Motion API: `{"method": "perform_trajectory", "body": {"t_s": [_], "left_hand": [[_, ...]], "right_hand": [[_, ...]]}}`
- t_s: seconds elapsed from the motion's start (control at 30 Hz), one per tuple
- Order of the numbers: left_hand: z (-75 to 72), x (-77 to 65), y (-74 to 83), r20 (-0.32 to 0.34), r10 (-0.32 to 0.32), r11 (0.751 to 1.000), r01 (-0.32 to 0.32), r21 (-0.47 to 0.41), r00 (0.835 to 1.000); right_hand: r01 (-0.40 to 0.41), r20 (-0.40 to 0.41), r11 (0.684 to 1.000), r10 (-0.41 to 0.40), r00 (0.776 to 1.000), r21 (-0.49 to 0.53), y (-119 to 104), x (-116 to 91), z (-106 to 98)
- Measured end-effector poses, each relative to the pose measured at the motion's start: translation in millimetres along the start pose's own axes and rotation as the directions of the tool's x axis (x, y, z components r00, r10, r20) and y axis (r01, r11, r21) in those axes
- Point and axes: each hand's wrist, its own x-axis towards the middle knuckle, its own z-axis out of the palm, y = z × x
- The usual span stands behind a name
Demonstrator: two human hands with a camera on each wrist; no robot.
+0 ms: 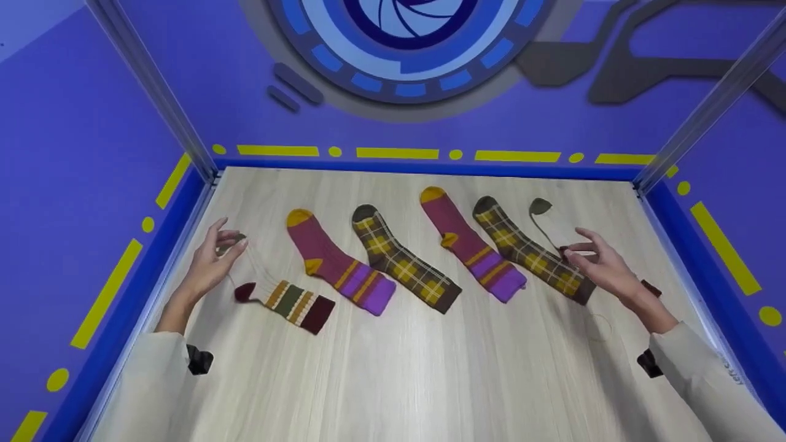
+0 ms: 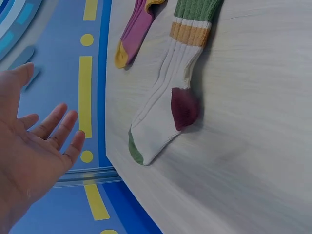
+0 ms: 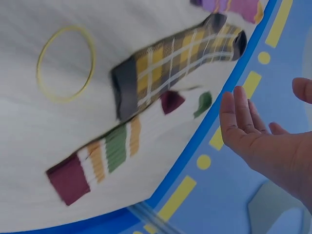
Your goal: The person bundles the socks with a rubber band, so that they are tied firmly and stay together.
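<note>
My left hand (image 1: 212, 261) hovers over the toe end of a white sock (image 1: 295, 305) with a green toe, a maroon heel and cuff, and ochre and green bands. Its fingers are spread and empty in the left wrist view. On the right, my other hand (image 1: 605, 267) is held above a matching white sock (image 3: 116, 148), covering much of it in the head view. Loosely bent and holding nothing, the right fingers (image 3: 242, 109) show in the right wrist view. Beside that sock lies a brown and yellow plaid sock (image 1: 534, 255).
Between the hands lie a mauve sock (image 1: 338, 264) with yellow toe, a second plaid sock (image 1: 405, 261) and another mauve sock (image 1: 470, 245). A thin yellow ring (image 1: 600, 328) rests on the pale table (image 1: 393, 380) at the right. Blue walls (image 1: 393, 132) enclose the back and sides.
</note>
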Motion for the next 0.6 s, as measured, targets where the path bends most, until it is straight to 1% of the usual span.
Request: {"method": "perform_trajectory", "body": {"t_s": [0.1,0.23,0.33,0.4,0.53,0.6], "left_hand": [[3.0,-1.0,-3.9,-0.016,-0.021,1.0,0.02,-0.009,1.0],[8.2,1.0,-9.3,-0.034,-0.052,0.999,0.052,-0.004,0.998],[10.8,2.8,-13.6,-0.041,-0.058,0.998,0.058,0.004,0.997],[11.4,2.5,-16.3,-0.045,-0.06,0.998,0.06,0.01,0.997],[9.8,-2.2,-24.8,-0.057,-0.085,0.996,0.086,0.028,0.995],[9.2,-4.9,-30.3,-0.06,-0.106,0.994,0.108,0.028,0.993]], "right_hand": [[0.014,0.005,1.0,-0.014,1.0,0.003,-6.4,1.5,9.4],[0.057,0.005,0.998,-0.057,0.998,0.041,-11.7,2.9,22.3],[0.084,0.009,0.994,-0.085,0.996,0.069,-12.8,3.4,32.9],[0.085,0.019,0.993,-0.086,0.996,0.082,-14.1,4.4,42.5],[0.072,0.078,0.984,-0.085,0.993,0.163,-20.1,9.6,69.0],[0.067,0.114,0.981,-0.088,0.989,0.18,-24.7,11.8,84.3]]}}
